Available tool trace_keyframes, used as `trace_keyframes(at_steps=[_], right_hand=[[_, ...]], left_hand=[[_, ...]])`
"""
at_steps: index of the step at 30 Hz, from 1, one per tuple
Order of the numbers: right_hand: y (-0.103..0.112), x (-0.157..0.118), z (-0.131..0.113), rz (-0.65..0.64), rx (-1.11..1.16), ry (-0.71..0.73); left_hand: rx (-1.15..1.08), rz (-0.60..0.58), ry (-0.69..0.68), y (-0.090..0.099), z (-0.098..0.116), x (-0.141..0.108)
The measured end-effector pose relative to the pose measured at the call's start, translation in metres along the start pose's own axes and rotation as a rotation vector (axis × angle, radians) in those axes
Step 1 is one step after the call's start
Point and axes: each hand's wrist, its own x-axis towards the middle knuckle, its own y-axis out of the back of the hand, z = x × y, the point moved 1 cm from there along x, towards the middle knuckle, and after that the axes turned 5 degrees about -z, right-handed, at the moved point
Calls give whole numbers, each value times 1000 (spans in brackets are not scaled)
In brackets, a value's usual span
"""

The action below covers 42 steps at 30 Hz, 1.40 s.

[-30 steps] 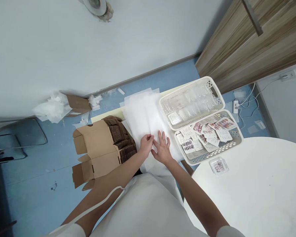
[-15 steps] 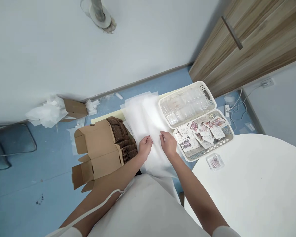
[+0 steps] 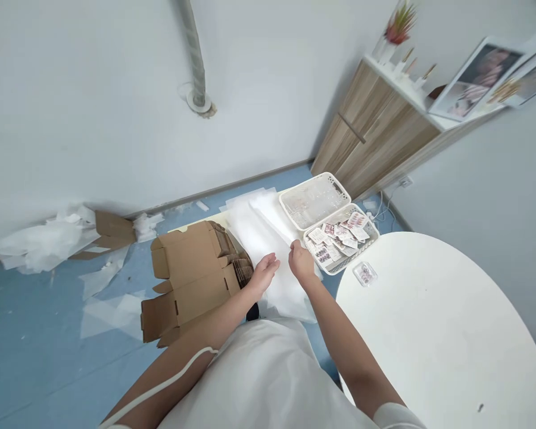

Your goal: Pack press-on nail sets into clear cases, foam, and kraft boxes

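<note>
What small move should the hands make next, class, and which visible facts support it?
Probably, the left hand should grip the white sheet too: the right hand appears to pinch its raised edge, while the left hand is open.

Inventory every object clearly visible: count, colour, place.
cabinet: one, brown, back right
frames: two, white, cabinet
plant: one, red-green, cabinet
pipe: one, grey, top
box: one, brown, left
scraps: many, white, left
sheets: stack, white, centre
cartons: stack, brown, centre left
baskets: two, white, centre right
packs: several, clear, farther basket
cards: many, white, nearer basket
table: one, white, right
case: one, clear, table
cable: one, white, bottom left
shirt: one, white, bottom
left hand: one, bare, over sheets
right hand: one, bare, pinching sheet
</note>
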Motion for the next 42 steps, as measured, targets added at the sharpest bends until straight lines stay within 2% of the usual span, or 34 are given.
trace_keyframes(at_steps=[2, 7, 10, 14, 17, 22, 27, 32, 36, 42], right_hand=[[10, -8, -2, 52, 171, -20], [25, -36, -2, 96, 933, -119], [28, -61, 3, 139, 1264, -165], [35, -101, 16, 177, 1434, -193], [41, -131, 32, 305, 1393, -186], [46, -173, 61, 477, 1243, -186], [42, -215, 96, 611, 1167, -326], [24, -262, 139, 756, 1215, -450], [5, -299, 182, 849, 1267, -591], [-26, -345, 253, 883, 1349, -738]], left_hand=[[24, -28, -32, 5, -2, -13], [82, -53, -103, 20, -11, -39], [124, -39, -120, 24, -21, -48], [193, 4, -89, 17, -37, -51], [197, -68, -71, 3, -46, -55], [173, -174, -120, -26, -50, -61], [274, -239, -247, -65, -58, -56], [395, -313, -296, -118, -76, -47], [421, -416, -319, -166, -92, -46], [619, -521, -358, -229, -119, -41]])
